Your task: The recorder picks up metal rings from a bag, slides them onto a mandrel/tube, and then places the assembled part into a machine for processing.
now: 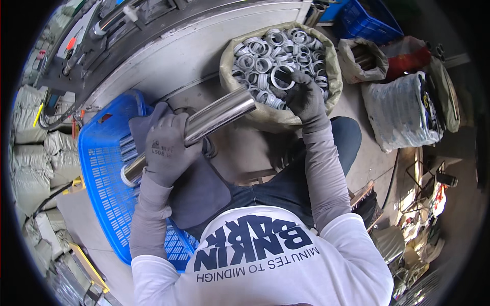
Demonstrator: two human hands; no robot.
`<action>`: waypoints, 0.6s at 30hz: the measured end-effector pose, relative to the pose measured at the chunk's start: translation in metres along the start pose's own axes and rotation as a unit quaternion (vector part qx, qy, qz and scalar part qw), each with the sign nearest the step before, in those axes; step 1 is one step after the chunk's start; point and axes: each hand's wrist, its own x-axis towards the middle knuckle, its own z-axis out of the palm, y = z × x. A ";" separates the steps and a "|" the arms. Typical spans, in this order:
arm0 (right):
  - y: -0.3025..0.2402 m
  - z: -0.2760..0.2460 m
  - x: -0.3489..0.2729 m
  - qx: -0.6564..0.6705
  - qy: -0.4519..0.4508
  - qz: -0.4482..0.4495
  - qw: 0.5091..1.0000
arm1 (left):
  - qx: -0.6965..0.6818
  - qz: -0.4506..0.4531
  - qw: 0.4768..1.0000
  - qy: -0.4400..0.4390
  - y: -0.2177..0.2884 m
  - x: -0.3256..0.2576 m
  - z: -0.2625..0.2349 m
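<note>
My gloved left hand (pixel 171 145) is wrapped round a shiny metal tube (pixel 220 116), which tilts up to the right across my left thigh. A pale ring sits on the tube's lower left end. Between the fingers of my gloved right hand (pixel 306 99) is a light grey ring (pixel 282 77), held upright over an open sack (pixel 334 84) full of similar rings. The tube's bare upper end points toward the sack, apart from the ring in my right hand. A dark grey pad (pixel 204 196) lies over my left leg, under the left hand.
On my left stands a blue plastic basket (pixel 104 199) with more metal tubes in it. Machinery (pixel 102 66) runs along the far left. Right of the ring sack are a smaller sack (pixel 362 61), a blue crate (pixel 368 20) and a wrapped bundle (pixel 403 112).
</note>
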 end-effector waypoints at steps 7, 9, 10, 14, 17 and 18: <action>0.010 0.068 -0.002 -0.005 -0.044 0.070 0.997 | -0.005 -0.004 1.000 0.006 -0.009 -0.004 0.009; 0.014 0.076 -0.003 -0.062 -0.059 0.054 0.995 | -0.006 -0.006 1.000 -0.003 -0.009 -0.003 0.010; 0.018 0.077 -0.003 -0.062 -0.058 0.054 0.995 | -0.007 -0.003 1.000 -0.005 -0.010 -0.003 0.010; 0.040 0.069 -0.004 -0.416 -0.027 -0.068 0.906 | -0.010 0.011 1.000 0.001 -0.005 0.000 0.009; 0.056 0.083 -0.007 -0.573 -0.082 -0.196 0.791 | -0.005 0.013 1.000 0.001 -0.003 0.002 0.012; 0.056 0.084 -0.002 -0.599 -0.122 -0.308 0.729 | -0.005 0.014 1.000 0.001 -0.002 0.002 0.013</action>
